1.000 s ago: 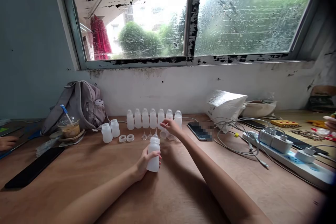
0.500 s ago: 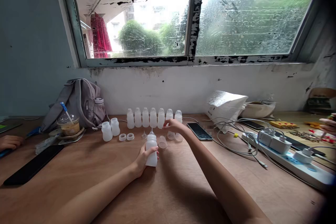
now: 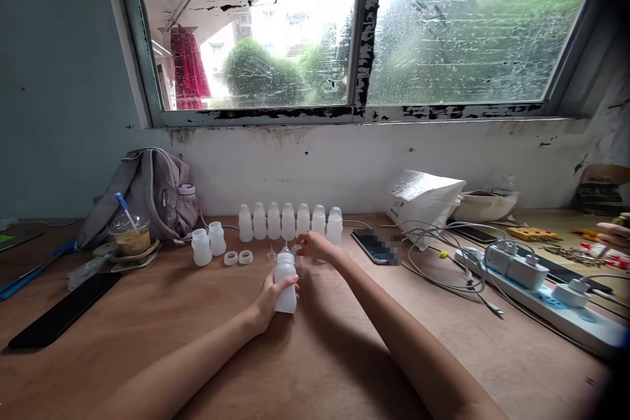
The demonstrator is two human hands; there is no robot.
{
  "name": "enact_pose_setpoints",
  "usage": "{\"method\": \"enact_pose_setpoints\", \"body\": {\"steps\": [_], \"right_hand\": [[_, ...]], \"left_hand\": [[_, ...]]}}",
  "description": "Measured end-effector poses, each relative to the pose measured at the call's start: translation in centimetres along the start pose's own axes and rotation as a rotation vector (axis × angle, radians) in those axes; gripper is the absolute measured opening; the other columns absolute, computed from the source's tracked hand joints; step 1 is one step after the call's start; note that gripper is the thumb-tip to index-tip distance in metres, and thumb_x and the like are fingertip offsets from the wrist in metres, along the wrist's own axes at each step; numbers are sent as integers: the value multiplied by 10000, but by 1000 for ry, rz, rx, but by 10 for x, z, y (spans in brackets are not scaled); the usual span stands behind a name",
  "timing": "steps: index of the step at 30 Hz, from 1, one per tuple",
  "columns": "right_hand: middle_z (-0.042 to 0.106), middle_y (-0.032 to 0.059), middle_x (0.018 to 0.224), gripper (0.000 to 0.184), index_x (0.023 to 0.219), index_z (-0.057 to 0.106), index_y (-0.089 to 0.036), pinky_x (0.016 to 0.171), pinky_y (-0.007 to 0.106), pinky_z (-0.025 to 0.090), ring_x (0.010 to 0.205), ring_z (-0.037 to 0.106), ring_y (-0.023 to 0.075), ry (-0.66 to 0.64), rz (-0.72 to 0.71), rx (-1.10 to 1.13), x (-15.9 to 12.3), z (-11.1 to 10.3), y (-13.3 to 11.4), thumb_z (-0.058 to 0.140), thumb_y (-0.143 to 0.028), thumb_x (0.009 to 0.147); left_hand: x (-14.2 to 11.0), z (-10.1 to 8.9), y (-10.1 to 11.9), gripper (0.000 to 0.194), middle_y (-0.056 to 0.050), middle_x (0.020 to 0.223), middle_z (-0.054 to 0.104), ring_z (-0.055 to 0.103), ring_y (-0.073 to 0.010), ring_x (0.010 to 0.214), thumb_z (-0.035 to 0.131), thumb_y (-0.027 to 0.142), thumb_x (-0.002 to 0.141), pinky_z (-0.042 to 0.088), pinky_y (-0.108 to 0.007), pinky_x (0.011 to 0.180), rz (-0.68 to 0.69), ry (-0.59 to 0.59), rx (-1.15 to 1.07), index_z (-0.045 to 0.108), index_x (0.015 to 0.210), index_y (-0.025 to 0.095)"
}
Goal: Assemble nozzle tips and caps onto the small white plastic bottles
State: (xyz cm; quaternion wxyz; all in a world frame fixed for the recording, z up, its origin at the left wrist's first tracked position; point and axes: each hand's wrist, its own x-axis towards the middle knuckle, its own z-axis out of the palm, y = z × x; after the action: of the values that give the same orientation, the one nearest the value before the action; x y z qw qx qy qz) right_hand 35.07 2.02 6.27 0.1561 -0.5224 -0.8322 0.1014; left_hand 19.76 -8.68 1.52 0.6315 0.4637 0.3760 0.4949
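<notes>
My left hand is wrapped round a frosted white baby bottle, held upright and topped with a collar and a clear teat. Just above and right of it, my right hand pinches a clear bottle cap, partly hidden by the fingers. Behind stands a row of several capped baby bottles. Left of them are two open bottles without tops. Two white collar rings and a loose clear teat lie on the table. Other caps behind my right hand are mostly hidden.
A grey backpack, an iced drink cup and a long black object are on the left. On the right lie a phone, tangled cables, a white bag and a power strip. Another person's hand shows at the right edge.
My right hand has moved down and left from the bottle row and picked up a clear cap from the table. Another person's hand at the far left has gone from view.
</notes>
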Motion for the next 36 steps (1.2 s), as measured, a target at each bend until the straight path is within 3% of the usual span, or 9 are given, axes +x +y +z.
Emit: {"method": "enact_pose_setpoints", "body": {"steps": [3,10,17,20,23,25,27,29,36], "right_hand": [[539,87,983,249,945,603,-201,753,294,331,964,447,238,98,84,-65,4,4,11,591,-272,707],[538,106,1001,215,915,619,-185,792,353,301,1013,414,264,40,128,-72,4,5,27,577,-195,704],[544,98,1030,290,1005,591,-195,808,341,338,1037,423,264,51,111,21,-2,-18,17,564,-218,717],[569,67,1028,334,1063,552,-203,759,276,393,954,501,202,29,-65,357,-9,-26,-10,448,-382,801],[579,47,1012,398,1042,547,-216,713,261,420,885,535,180,-27,-170,792,-17,-11,-45,487,-479,749],[596,34,924,400,982,563,-207,681,256,425,830,543,172,-26,-129,905,-21,10,-64,567,-474,684],[590,17,808,394,893,574,-186,646,250,418,758,536,162,155,-29,982,-25,32,-76,628,-461,616],[577,9,735,374,819,578,-168,620,246,408,713,530,156,220,58,1087,-27,46,-81,650,-450,584],[611,39,780,335,795,598,-163,633,257,402,734,546,170,111,140,1332,-28,40,-79,669,-402,571]], "left_hand": [[0,0,-1,329,-10,676,561,549,-115,533,630,348,658,423,-216,471,-3,-8,-5,454,856,154],[0,0,-1,319,-10,695,550,542,-112,537,625,342,662,419,-214,467,-6,-23,-7,448,856,161],[4,-6,2,375,-17,714,558,543,-126,580,654,361,622,414,-223,514,107,45,166,476,885,161],[10,-15,5,389,-25,757,570,542,-139,662,669,342,603,401,-218,570,203,131,252,506,904,155],[18,-24,5,345,-28,774,578,535,-155,697,648,286,613,387,-221,578,267,163,342,527,905,150],[23,-28,2,355,-28,775,582,534,-164,694,635,222,596,385,-228,573,286,200,435,522,926,156],[26,-29,-1,415,-27,777,590,535,-171,690,624,162,567,381,-233,568,291,250,551,510,965,171],[26,-29,-3,473,-18,773,594,534,-174,685,618,120,537,369,-232,562,293,285,645,502,990,191],[16,-20,3,442,11,632,553,504,-182,594,671,150,501,278,-227,505,269,347,652,533,913,231]]}}
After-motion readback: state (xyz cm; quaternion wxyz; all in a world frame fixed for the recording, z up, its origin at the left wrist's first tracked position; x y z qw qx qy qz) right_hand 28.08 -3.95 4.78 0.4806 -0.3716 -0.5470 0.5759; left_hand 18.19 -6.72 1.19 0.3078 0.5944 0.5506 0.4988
